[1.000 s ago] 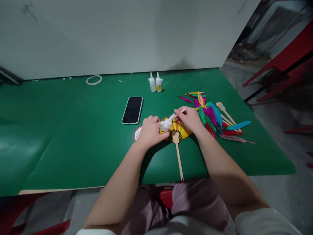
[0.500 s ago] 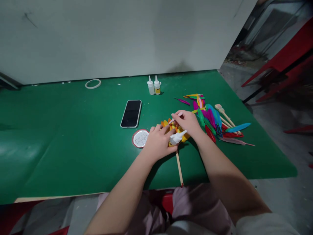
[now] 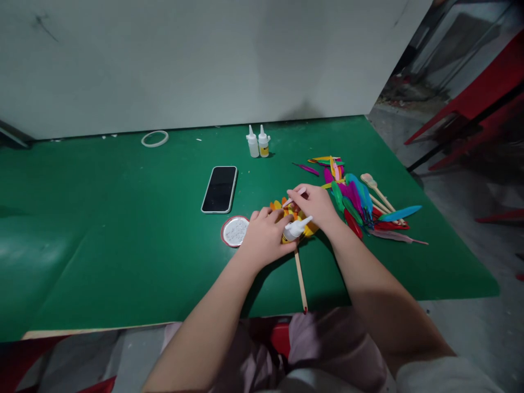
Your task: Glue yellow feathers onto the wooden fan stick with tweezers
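My left hand (image 3: 268,234) is closed round a white glue bottle (image 3: 295,228), which lies tilted with its nozzle toward the right. Under both hands is a bunch of yellow and orange feathers (image 3: 311,228) at the head of a wooden stick (image 3: 301,281), whose handle runs toward the front edge. Between thumb and fingers, my right hand (image 3: 313,203) pinches a slim pale pink tool (image 3: 301,192); its tip points down at the feathers by my left fingertips. Much of the feathered head is hidden. Beside my left hand sits a round white lid (image 3: 234,231) with a red rim.
A phone (image 3: 220,189) lies left of the hands on the green table (image 3: 135,245). Two glue bottles (image 3: 257,144) stand near the wall. Loose coloured feathers (image 3: 354,199) and wooden sticks (image 3: 380,195) lie at the right. A tape ring (image 3: 154,138) rests far left.
Both hands stay in nearly the same place, still holding the glue bottle and the pink tool. The whole view has shifted very slightly.
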{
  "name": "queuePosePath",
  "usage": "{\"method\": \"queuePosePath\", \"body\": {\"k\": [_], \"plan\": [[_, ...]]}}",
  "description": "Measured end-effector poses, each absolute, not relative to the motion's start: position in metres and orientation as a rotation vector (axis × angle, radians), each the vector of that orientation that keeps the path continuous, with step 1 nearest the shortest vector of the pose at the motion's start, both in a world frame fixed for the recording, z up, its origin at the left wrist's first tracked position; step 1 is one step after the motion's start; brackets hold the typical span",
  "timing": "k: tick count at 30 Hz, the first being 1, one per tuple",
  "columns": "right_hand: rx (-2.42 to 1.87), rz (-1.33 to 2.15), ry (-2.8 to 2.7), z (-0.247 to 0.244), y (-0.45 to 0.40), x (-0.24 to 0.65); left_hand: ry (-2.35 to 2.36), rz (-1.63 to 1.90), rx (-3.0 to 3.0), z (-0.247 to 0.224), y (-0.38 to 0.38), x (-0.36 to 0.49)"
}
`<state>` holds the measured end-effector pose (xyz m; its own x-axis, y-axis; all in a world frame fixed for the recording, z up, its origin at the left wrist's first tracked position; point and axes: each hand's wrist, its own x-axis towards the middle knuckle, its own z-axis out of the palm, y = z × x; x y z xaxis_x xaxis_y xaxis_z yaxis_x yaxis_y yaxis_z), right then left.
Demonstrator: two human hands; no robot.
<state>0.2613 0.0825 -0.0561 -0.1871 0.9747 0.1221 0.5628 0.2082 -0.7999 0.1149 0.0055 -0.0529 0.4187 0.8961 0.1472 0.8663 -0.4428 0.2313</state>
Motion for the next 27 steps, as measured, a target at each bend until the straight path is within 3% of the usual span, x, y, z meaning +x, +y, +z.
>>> {"method": "queuePosePath", "body": {"k": [27], "plan": [[-1.401, 0.821, -1.682, -0.0521, 0.0805, 0.2631, 1.573, 0.357, 2.535, -0.0503, 0.0035, 0.1131]]}}
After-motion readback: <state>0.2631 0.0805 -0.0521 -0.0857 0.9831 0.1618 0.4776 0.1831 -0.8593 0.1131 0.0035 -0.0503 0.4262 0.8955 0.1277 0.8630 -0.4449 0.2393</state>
